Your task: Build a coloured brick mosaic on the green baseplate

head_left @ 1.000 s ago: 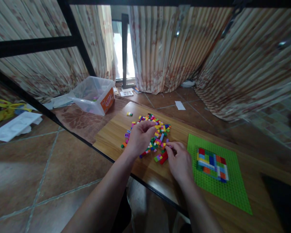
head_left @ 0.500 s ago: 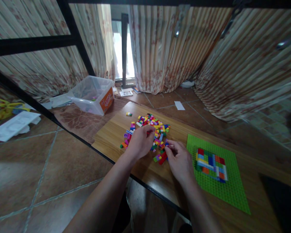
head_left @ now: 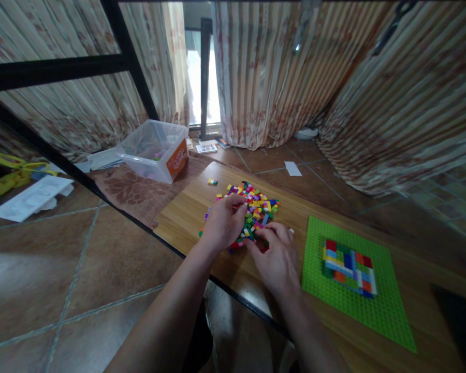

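Observation:
A heap of small colourful toy building bricks (head_left: 261,207) lies on the wooden table. My left hand (head_left: 225,223) is at the heap's left side, its thumb and forefinger curled close together. Whatever may be between those fingertips is too small to make out. On the near right side of the heap, my right hand (head_left: 276,256) reaches in with thumb and forefinger apart, among the bricks. A flat multicoloured brick build (head_left: 349,268) sits on a green studded baseplate (head_left: 388,316) to the right of my right hand.
One small brick piece (head_left: 212,182) lies apart near the table's far left corner. Beyond the table, a clear plastic box (head_left: 147,166) with an orange label stands on a brown mat (head_left: 120,189). A dark flat object (head_left: 454,316) is at the right. Black metal bars (head_left: 135,83) cross the left.
My right hand has moved left, farther from the baseplate and closer to my left hand. Bricks at the heap's near edge have shifted left. The view has turned slightly.

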Demonstrator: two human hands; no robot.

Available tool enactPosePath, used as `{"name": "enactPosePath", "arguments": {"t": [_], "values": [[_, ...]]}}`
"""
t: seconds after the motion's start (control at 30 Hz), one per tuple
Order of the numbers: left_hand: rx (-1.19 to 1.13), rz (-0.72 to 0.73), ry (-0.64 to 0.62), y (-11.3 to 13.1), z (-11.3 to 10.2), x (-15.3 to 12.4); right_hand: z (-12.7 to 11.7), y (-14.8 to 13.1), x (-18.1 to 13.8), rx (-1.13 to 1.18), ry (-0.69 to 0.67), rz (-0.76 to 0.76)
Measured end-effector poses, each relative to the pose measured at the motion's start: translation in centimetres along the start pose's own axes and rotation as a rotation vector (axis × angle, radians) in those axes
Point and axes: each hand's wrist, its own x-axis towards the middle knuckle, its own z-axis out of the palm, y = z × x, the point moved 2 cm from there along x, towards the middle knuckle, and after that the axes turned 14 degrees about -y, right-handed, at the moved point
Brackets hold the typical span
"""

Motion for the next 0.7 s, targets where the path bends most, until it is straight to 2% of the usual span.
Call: {"name": "enactPosePath", "arguments": {"t": [0.17, 0.33, 0.53, 0.63, 0.7], "values": [[0.035, -0.024, -0.02, 0.3, -0.1, -0.2, 0.6, -0.4, 0.0, -0.079, -0.003, 0.021], [-0.001, -0.023, -0.066, 0.4, -0.2, -0.1, 0.1, 0.2, 0.2, 0.107, 0.024, 0.03], [-0.091, -0.016, -0.355, 1.2, 0.1, -0.6, -1.2, 0.9, 0.0, 0.541, -0.071, 0.084], [-0.139, -0.065, -0.494, 1.6, 0.8, -1.1, -1.7, 1.0, -0.3, 0.53, -0.043, 0.067], [-0.161, -0.082, -0.525, 1.8, 1.3, -1.2, -1.8, 1.0, -0.4, 0.542, -0.02, 0.039]]}}
